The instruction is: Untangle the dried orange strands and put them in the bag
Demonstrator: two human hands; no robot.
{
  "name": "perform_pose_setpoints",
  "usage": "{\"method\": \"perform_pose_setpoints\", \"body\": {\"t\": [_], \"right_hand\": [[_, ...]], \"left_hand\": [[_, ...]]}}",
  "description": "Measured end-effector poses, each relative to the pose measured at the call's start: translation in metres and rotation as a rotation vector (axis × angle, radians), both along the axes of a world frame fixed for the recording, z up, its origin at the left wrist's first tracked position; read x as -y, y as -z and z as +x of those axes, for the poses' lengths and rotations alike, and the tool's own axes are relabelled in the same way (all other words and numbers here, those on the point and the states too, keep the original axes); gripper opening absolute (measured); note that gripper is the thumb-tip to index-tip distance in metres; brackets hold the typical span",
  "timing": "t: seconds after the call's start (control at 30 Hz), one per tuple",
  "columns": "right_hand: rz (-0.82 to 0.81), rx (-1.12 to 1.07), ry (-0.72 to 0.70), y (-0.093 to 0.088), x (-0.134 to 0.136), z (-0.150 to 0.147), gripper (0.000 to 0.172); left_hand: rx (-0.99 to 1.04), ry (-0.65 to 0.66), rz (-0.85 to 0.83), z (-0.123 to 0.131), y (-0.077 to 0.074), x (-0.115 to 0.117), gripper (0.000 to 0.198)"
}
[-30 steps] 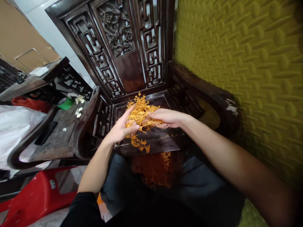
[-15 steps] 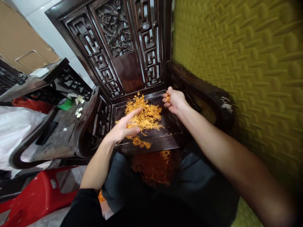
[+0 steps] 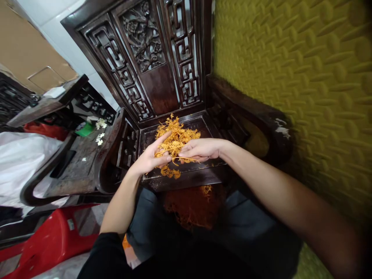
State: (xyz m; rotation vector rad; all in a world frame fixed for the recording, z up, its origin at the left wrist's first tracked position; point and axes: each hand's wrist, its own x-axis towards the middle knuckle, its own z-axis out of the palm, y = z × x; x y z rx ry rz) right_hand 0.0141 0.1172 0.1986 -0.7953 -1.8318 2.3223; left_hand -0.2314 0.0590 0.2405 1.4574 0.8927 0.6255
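A loose heap of orange stringy strands (image 3: pixel 174 135) lies on the seat of a dark carved wooden chair (image 3: pixel 200 170). My left hand (image 3: pixel 149 157) holds the near side of the heap, thumb and fingers closed on a clump. My right hand (image 3: pixel 200 149) lies over the strands from the right, fingers together and pinching into them. A small clump (image 3: pixel 170 172) hangs just below my left hand. More orange strands (image 3: pixel 188 205) sit in shadow below the seat's front edge, on my lap.
A yellow embossed wall (image 3: pixel 290 69) closes the right side. A second dark wooden chair (image 3: pixel 81 162) stands to the left with small white flowers (image 3: pixel 100 137) on it. A red plastic stool (image 3: pixel 49 244) and white bags (image 3: pixel 26 155) lie at lower left.
My right hand, which half a second ago was lifted toward the chair's right back corner, has come back onto the heap beside my left hand. The left hand has stayed in place.
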Motion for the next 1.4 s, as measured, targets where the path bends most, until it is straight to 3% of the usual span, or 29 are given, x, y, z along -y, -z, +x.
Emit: {"method": "perform_pose_setpoints", "body": {"t": [0.07,0.13,0.3,0.37,0.43,0.53,0.73,0.93,1.0,1.07,1.13,1.27,1.33,1.4], "right_hand": [[0.002,-0.009,0.111,0.003,0.0,-0.004,0.041],[0.035,-0.004,0.319,0.009,-0.001,-0.011,0.041],[0.372,0.117,0.942,0.018,-0.02,-0.021,0.044],[0.355,0.142,1.152,0.015,-0.033,-0.013,0.042],[0.211,0.06,1.276,0.008,-0.044,0.001,0.036],[0.09,-0.137,1.241,-0.004,-0.046,0.02,0.027],[0.119,-0.37,0.956,-0.019,-0.014,0.018,0.023],[0.614,-0.059,0.603,-0.021,0.004,0.011,0.036],[0.602,0.023,0.467,-0.017,0.007,0.01,0.034],[0.461,0.056,0.357,-0.012,0.008,0.008,0.032],[0.298,0.003,0.433,-0.009,0.004,0.007,0.031],[0.096,-0.244,1.046,-0.011,-0.015,0.016,0.031],[0.123,-0.285,1.24,-0.015,-0.023,0.023,0.03],[0.232,-0.271,1.24,-0.018,-0.023,0.028,0.025]], "left_hand": [[-0.014,-0.001,-0.004,0.001,-0.001,0.001,0.097],[-0.021,-0.016,-0.009,0.004,-0.001,0.002,0.094],[-0.008,-0.035,-0.035,0.013,-0.003,0.013,0.092],[-0.007,0.026,-0.086,0.016,-0.007,0.018,0.093],[0.023,0.028,-0.105,0.016,-0.008,0.02,0.091],[0.102,-0.06,-0.107,0.014,-0.004,0.012,0.089],[0.077,-0.087,-0.128,0.008,0.013,-0.007,0.091],[-0.196,-0.079,0.071,0.011,0.02,-0.007,0.089],[-0.259,-0.059,0.111,0.014,0.022,-0.007,0.091],[-0.301,-0.03,0.13,0.015,0.022,-0.008,0.093],[-0.327,-0.002,0.15,0.014,0.022,-0.007,0.092],[-0.325,0.119,0.098,0.009,0.018,-0.003,0.086],[-0.305,0.16,0.056,0.006,0.017,-0.002,0.084],[-0.303,0.127,0.08,0.005,0.019,-0.003,0.081]]}}
